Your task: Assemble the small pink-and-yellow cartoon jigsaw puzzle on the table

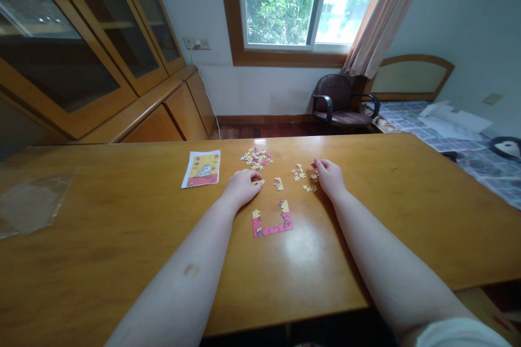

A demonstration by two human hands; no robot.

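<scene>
A partly built jigsaw frame [272, 222], pink along the bottom with two short sides rising, lies on the wooden table [122, 227]. My left hand [242, 185] rests palm down just beyond it, fingers curled over a small yellow piece [259, 181]. My right hand [329, 175] lies further right, fingertips pinched at a loose piece [314, 174] among a small scatter of pieces [299, 172]. One single piece [278, 184] lies between my hands. A heap of loose pieces [256, 158] sits beyond them. The reference picture card [202, 168] lies to the left.
A clear plastic bag [30, 203] lies at the table's left edge. Glass-fronted wooden cabinets [81, 54] stand on the left. A dark armchair [340, 100] sits under the window, and a bed [468, 141] with papers is on the right.
</scene>
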